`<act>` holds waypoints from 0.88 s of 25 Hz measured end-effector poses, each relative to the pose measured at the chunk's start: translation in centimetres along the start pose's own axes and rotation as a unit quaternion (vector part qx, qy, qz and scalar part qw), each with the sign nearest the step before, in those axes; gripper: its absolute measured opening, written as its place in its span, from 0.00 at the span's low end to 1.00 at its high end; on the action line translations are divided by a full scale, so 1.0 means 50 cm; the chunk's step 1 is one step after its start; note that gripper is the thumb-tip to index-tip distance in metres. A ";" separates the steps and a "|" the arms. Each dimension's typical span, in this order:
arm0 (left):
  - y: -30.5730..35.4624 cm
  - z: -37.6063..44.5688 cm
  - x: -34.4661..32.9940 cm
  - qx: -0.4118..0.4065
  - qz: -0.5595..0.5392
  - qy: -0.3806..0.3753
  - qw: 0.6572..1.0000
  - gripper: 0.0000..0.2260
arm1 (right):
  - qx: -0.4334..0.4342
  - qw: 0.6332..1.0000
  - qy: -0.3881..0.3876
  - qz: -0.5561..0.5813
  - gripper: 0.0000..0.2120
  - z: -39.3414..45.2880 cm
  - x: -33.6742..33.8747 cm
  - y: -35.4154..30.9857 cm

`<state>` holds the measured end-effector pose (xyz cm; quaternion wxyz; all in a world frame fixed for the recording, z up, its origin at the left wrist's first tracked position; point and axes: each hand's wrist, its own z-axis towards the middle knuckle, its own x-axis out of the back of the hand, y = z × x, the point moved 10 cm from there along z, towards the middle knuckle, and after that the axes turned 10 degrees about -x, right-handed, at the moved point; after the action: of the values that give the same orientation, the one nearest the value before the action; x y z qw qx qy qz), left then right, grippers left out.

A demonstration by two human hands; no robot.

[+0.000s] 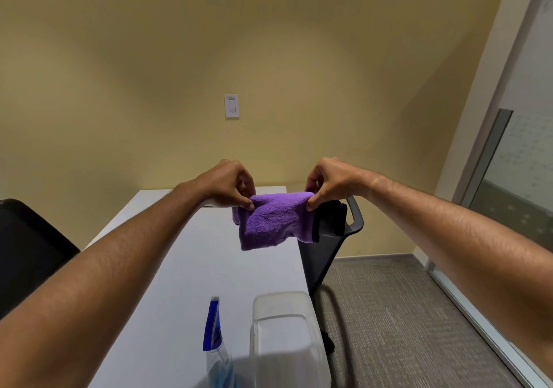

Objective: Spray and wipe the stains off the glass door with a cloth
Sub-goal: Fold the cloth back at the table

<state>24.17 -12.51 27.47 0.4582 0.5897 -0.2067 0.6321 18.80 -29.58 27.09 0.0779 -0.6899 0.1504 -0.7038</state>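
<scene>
Yellow wall (269,43) behind, glass door (520,166) far right of both grips, white table (179,268) below them, left hand (229,185) and right hand (327,181) each pinching a top corner of purple cloth (273,223) hanging between, clear container (285,339) and spray bottle (214,336) nearer the camera.

Two hands (229,185) (327,182), one cloth (273,221), one spray bottle (215,342), one clear tub (287,336), one table (185,268), two chairs (27,247) (329,238), one wall switch (231,106).

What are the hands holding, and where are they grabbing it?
Both hands hold the purple cloth. The left hand pinches its top left corner and the right hand pinches its top right corner.
</scene>
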 end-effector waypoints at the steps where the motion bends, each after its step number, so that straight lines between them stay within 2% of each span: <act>1: -0.004 -0.001 0.000 0.000 0.003 -0.002 1.000 0.07 | -0.003 1.000 0.003 0.001 0.10 0.000 0.002 -0.002; 15: -0.036 0.004 -0.051 -0.001 -0.041 -0.020 0.999 0.06 | -0.066 0.997 -0.005 0.032 0.08 -0.006 -0.035 0.035; 19: -0.048 0.008 -0.099 0.030 -0.051 -0.035 0.998 0.06 | -0.082 0.994 -0.017 0.070 0.07 0.001 -0.076 0.073; 22: -0.071 0.013 -0.153 0.075 -0.073 -0.041 0.994 0.07 | -0.129 0.981 -0.041 0.136 0.08 0.022 -0.133 0.120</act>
<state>26.57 -13.81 19.47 0.4485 0.6614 -0.1339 0.5861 19.55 -33.25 18.87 0.0898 -0.6958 0.3289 -0.6322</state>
